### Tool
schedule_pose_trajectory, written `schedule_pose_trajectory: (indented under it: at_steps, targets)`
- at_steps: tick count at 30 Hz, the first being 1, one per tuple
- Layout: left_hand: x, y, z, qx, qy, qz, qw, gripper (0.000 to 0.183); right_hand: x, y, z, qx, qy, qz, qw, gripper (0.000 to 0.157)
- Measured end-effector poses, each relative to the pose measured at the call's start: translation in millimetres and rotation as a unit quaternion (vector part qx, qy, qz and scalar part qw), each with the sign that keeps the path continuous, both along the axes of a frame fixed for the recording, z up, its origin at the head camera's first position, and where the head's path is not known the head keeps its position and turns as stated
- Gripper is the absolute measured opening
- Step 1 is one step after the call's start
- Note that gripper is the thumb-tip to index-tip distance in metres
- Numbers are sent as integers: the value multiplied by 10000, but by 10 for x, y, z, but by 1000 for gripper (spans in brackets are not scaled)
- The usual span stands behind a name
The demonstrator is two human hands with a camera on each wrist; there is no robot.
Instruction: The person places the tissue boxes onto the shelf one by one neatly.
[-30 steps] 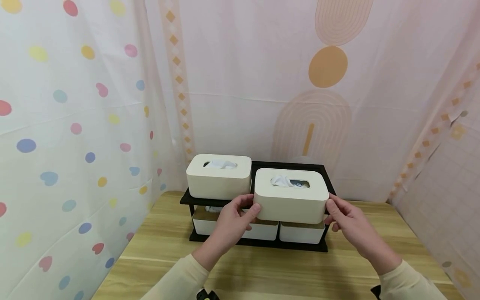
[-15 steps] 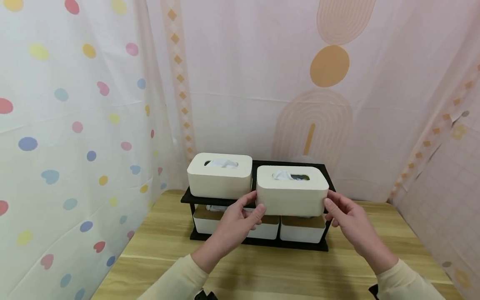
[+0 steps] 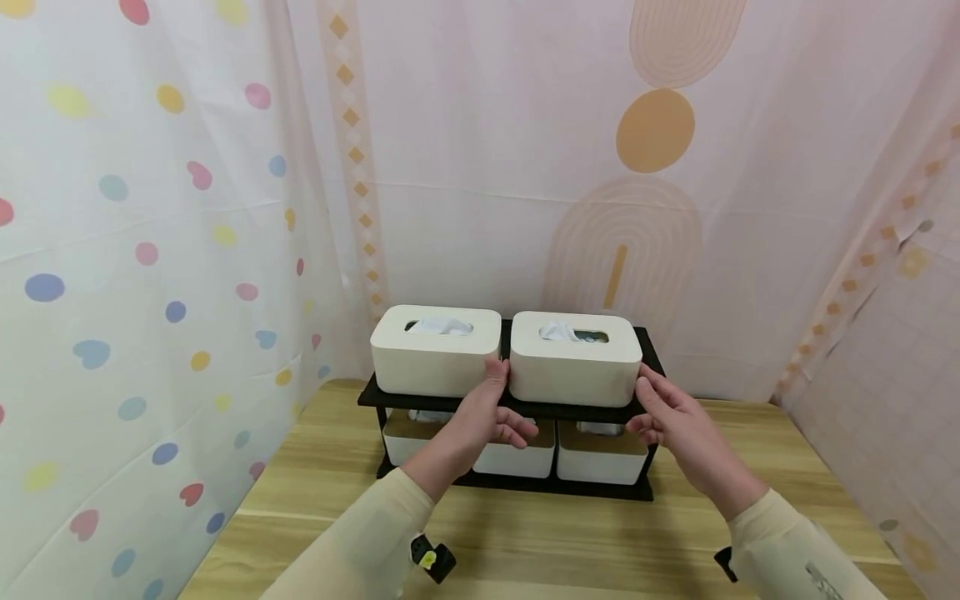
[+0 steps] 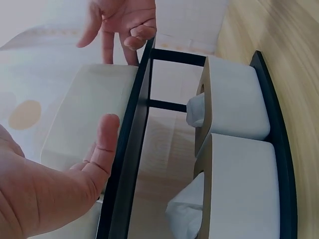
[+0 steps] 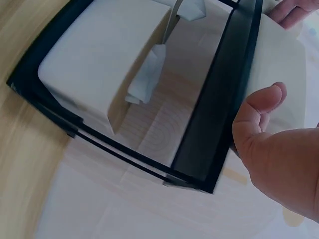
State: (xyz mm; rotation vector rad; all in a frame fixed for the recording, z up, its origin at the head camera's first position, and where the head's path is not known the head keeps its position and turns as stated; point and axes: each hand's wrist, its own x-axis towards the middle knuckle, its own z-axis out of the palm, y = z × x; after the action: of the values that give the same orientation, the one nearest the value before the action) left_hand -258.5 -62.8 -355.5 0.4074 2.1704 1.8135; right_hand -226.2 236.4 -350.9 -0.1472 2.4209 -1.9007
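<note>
Two cream tissue boxes stand side by side on top of a black two-tier rack point(image 3: 566, 411). My left hand point(image 3: 480, 417) is at the front gap between the left tissue box point(image 3: 435, 371) and the right tissue box point(image 3: 573, 382). Its thumb points up, and its other fingers are loosely extended below. My right hand point(image 3: 678, 429) is at the right box's right end, fingertips near the front corner. In the left wrist view, the right hand's fingers point(image 4: 122, 47) are spread and reach the box's end. Neither hand grips the box. White tissue shows in both top slots.
On the rack's lower tier stand white tissue boxes with brown tops, among them a right one point(image 3: 602, 467) and a middle one point(image 3: 517, 461). The rack is on a wood-grain table point(image 3: 570, 533). Patterned curtains point(image 3: 480, 167) hang behind and at the sides.
The right tissue box, held between both hands in front of the rack, has moved back and up onto its top tier. Both hands have loosened from it.
</note>
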Motion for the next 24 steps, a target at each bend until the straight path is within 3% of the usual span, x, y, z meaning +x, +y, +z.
schedule_pose_trajectory:
  at_steps: [5, 10, 18, 24]
  targets:
    - [-19, 40, -10, -124, -63, -25, 9999, 105, -27, -1, -25, -30, -38, 68, 10000, 75]
    - [29, 25, -3, -118, -122, 13, 9999, 97, 1, -6, -32, 80, -5, 75, 9999, 75]
    - [183, -32, -20, -216, 25, -219, 9995, 88, 58, 7, -18, 194, 34, 120, 9997, 73]
    - [362, -224, -129, -400, 504, -318, 9974, 86, 141, 65, -52, 452, 104, 182, 9988, 74]
